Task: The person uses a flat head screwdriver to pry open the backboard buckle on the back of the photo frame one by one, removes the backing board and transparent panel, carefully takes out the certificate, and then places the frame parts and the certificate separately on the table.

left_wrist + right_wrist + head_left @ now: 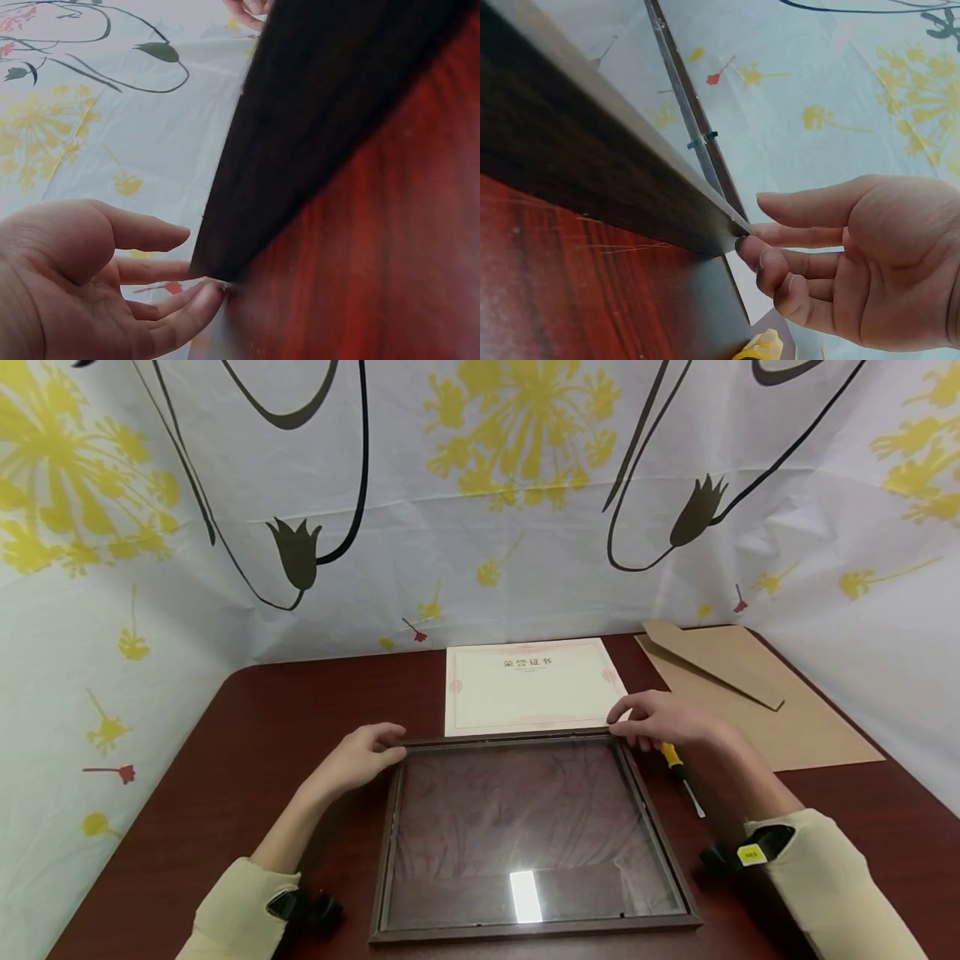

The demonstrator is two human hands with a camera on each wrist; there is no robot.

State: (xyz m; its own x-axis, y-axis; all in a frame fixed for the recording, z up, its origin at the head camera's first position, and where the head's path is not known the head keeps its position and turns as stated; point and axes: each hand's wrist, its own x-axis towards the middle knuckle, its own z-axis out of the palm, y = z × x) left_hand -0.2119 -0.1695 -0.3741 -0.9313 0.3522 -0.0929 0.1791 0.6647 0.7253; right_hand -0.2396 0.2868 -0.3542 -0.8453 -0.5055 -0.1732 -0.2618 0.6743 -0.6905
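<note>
A dark brown picture frame (536,932) with a clear pane (517,827) lies on the table in front of me. My left hand (365,760) holds its far left corner. In the left wrist view the left thumb (154,229) is at the frame's upper edge and the other fingers reach round the corner. At the far right corner, my right hand (663,718) has its fingers bent at the frame's end. The right wrist view shows the right thumb (810,206) just above that corner, with the fingertips against it.
Behind the frame lies a cream certificate sheet (532,689) with a printed border. A brown backing board (757,693) with a raised flap sits at the back right. Beside the frame's right side is a yellow and black screwdriver (678,772). A patterned cloth (465,568) hangs behind the table.
</note>
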